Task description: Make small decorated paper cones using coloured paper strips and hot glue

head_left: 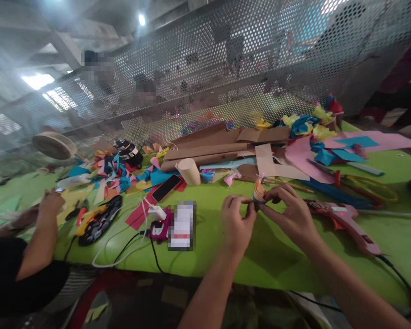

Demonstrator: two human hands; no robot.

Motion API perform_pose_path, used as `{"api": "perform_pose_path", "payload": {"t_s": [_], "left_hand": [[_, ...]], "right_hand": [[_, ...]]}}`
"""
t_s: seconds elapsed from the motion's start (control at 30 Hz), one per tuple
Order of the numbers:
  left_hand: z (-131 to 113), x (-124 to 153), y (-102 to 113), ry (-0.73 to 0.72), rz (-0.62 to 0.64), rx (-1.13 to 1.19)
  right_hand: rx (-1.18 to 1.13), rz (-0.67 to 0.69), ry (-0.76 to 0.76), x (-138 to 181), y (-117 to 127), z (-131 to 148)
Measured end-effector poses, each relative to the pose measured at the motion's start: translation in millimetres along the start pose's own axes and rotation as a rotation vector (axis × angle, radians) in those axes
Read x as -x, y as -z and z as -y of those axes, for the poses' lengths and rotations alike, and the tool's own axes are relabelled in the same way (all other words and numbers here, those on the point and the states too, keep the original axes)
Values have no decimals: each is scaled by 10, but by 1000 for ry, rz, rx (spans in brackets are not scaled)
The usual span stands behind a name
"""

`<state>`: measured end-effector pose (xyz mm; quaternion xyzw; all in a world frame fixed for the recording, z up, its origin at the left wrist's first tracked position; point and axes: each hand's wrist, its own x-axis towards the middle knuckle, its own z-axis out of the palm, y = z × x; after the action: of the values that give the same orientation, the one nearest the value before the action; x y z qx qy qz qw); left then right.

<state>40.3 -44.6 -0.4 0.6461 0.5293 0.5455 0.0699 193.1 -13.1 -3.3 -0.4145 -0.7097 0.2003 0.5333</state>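
Green worktable (267,256) under perforated metal screen (246,68).
Left hand (238,221) and right hand (291,212) pinch a small rolled paper piece (259,192) with closed fingertips; pink glue gun (345,221) nearby; no legible writing.

Both hands meet above the table (281,256) near its front edge, the left hand (237,224) and right hand (292,214) pinching a small paper roll (259,193) between them. A glue gun (345,220) lies just right of them, a phone (166,188) to the left, cardboard sheets (219,146) behind, toward the back edge.
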Motion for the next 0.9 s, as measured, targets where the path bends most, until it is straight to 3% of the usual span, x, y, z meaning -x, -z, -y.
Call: {"api": "perform_pose_path", "payload": {"t_s": [0.2, 0.43, 0.67, 0.9], "left_hand": [[12, 21, -5, 49, 0, 37], [156, 27, -39, 218, -73, 74], [172, 29, -36, 269, -28, 115], [42, -2, 3, 357, 150, 273]], "right_hand": [[-2, -5, -2, 5, 0, -3], [-15, -13, -28, 3, 0, 3], [-64, -24, -80, -11, 3, 30], [-125, -33, -115, -15, 2, 15]]}}
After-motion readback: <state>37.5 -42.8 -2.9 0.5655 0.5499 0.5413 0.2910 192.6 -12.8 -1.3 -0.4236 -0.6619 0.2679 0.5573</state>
